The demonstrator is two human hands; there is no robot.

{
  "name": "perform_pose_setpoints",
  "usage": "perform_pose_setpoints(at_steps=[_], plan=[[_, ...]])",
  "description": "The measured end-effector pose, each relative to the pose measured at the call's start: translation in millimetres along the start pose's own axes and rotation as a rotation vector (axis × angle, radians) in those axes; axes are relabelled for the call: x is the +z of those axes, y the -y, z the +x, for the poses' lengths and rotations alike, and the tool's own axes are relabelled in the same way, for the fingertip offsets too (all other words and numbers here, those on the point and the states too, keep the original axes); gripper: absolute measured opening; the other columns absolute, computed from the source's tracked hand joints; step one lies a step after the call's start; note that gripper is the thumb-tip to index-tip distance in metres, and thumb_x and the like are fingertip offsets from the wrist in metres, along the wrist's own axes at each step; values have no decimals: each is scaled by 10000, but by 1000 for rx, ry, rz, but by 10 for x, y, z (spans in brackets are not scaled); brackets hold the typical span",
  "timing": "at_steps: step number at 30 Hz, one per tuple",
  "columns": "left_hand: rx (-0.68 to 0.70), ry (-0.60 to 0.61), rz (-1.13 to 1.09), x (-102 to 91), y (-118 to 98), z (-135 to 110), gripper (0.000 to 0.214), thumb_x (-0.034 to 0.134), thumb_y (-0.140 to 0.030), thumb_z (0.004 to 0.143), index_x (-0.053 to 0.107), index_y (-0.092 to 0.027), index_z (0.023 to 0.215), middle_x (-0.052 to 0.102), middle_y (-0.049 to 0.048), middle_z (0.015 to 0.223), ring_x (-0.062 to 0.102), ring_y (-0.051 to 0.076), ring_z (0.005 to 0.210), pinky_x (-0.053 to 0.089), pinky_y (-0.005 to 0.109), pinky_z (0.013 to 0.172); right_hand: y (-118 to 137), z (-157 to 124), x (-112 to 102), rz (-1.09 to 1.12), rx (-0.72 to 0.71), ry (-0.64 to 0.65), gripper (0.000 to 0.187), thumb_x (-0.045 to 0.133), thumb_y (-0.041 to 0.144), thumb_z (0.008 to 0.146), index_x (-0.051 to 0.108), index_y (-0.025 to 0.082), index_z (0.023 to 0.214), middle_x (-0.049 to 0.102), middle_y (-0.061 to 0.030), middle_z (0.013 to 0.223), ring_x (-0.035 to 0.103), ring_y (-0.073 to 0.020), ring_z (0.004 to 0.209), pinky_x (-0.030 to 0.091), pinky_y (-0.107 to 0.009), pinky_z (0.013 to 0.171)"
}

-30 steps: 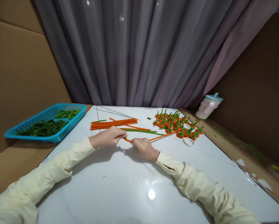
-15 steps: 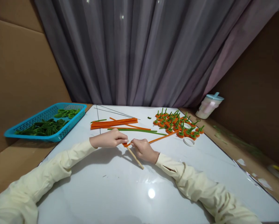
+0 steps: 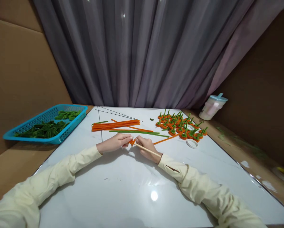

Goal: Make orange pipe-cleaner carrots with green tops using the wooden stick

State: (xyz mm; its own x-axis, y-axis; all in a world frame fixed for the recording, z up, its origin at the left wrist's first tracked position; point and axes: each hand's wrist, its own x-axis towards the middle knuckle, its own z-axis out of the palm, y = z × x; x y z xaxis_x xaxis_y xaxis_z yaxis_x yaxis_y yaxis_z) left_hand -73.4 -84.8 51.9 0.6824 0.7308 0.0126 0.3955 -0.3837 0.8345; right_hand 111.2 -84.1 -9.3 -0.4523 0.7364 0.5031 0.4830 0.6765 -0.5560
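My left hand [image 3: 115,142] is closed in a pinch on the coiled end of an orange pipe cleaner [image 3: 132,142] over the middle of the table. From that coil a thin wooden stick [image 3: 148,149] slants down to the right, passing in front of my right hand [image 3: 145,146]. The fingers of my right hand are pinched close beside the coil, on the same pipe cleaner. Its loose tail [image 3: 167,139] stretches out behind the right hand toward the finished-looking orange pieces. My fingertips partly hide the coil.
Orange pipe cleaners [image 3: 115,125] lie bundled beyond my hands, with green pipe cleaners [image 3: 137,132] before them. Small orange pumpkin-like pieces with green stems [image 3: 172,122] cluster right, near a white ring [image 3: 192,143]. A blue basket [image 3: 58,139] holds green leaf shapes; a lidded cup [image 3: 213,107] stands right.
The wooden stick has swung from pointing down toward me to lying across my right hand. My left hand has shifted slightly right and its fingers have turned with the coil.
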Motion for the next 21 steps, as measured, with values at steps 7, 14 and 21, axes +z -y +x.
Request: perform_pose_setpoints(at_steps=[7, 14, 21], plan=[[-20, -80, 49, 82, 12, -12, 369, 324, -463, 887, 408, -165, 685, 359, -41, 593, 361, 96, 544, 321, 214, 525, 35, 8, -32, 36, 76, 33, 75, 334, 125, 658, 331, 199, 662, 391, 44, 548, 335, -95, 486, 245, -197, 494], [142, -160, 300, 116, 126, -16, 261, 378, -406, 886, 415, -171, 779, 406, -47, 605, 379, 94, 538, 317, 203, 522, 56, 36, -42, 143, 111, 17, 129, 358, 173, 752, 345, 193, 625, 363, 51, 541, 323, -91, 493, 243, -209, 503], [290, -286, 623, 168, 288, -15, 264, 250, -356, 925, 390, -180, 785, 453, -8, 651, 441, 126, 557, 366, 239, 544, 139, 69, -64, 398, 189, 52, 284, 384, 242, 820, 361, 180, 544, 385, 41, 531, 337, -89, 512, 267, -219, 515]])
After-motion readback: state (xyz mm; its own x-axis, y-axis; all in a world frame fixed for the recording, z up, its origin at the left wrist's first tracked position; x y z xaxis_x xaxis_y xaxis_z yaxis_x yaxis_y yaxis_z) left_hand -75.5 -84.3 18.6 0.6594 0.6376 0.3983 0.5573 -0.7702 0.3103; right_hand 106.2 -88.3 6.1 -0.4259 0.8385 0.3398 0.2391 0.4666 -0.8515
